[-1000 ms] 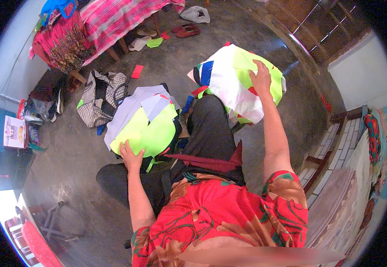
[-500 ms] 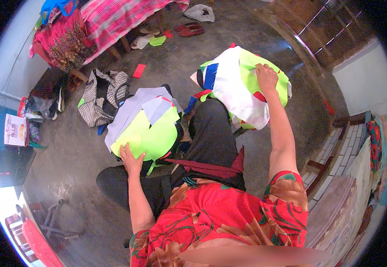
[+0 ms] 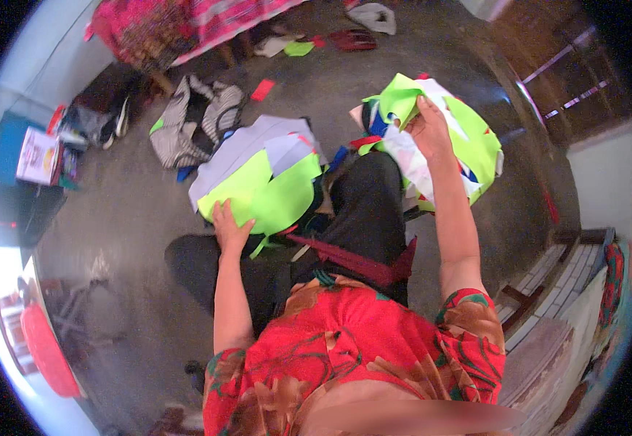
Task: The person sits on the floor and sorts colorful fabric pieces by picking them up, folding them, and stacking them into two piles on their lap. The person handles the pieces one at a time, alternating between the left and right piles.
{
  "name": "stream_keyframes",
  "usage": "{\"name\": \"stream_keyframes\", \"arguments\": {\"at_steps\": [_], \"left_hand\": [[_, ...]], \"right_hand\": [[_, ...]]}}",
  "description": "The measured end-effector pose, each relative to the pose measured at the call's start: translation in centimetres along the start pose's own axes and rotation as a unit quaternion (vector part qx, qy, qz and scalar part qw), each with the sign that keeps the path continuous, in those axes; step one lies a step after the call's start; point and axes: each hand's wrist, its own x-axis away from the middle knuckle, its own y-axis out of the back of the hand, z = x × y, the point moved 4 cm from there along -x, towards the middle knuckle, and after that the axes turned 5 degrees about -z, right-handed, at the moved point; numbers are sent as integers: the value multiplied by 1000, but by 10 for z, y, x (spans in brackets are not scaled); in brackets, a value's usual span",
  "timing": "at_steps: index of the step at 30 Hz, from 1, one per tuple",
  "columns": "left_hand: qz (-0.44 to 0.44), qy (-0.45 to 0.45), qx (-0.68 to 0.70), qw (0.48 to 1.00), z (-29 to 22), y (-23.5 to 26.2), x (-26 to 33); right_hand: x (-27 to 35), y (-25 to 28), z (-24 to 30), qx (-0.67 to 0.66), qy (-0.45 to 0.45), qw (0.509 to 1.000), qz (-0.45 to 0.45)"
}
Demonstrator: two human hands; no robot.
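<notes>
Counting what lies before you, you have two piles of cut cloth on the floor: one at centre frame under your left hand (image 3: 230, 227), one at upper right under your right hand (image 3: 426, 127). The left pile (image 3: 261, 178) shows neon-green pieces over pale grey ones, your fingers flat on its near edge. The right pile (image 3: 452, 142) mixes green, white and blue; your fingers pinch a green piece.

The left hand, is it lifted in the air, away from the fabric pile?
No, the left hand lies flat on the near edge of the neon green fabric pile on the floor.
</notes>
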Motion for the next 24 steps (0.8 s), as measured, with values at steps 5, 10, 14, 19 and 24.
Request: {"name": "stream_keyframes", "arguments": {"at_steps": [5, 10, 14, 19, 24], "left_hand": [[-4, 7, 6, 1000, -1, 2, -2], [36, 57, -9, 998, -7, 8, 1], [31, 51, 9, 998, -14, 10, -2], [43, 72, -15, 996, -13, 8, -1], [41, 76, -19, 996, -11, 10, 0]], "right_hand": [[25, -81, -100, -238, -168, 944, 156], [37, -91, -235, -83, -344, 934, 50], [38, -68, -283, 45, -351, 933, 63], [39, -72, -264, 253, -225, 937, 90], [35, -110, -224, 322, -26, 939, 118]]}}
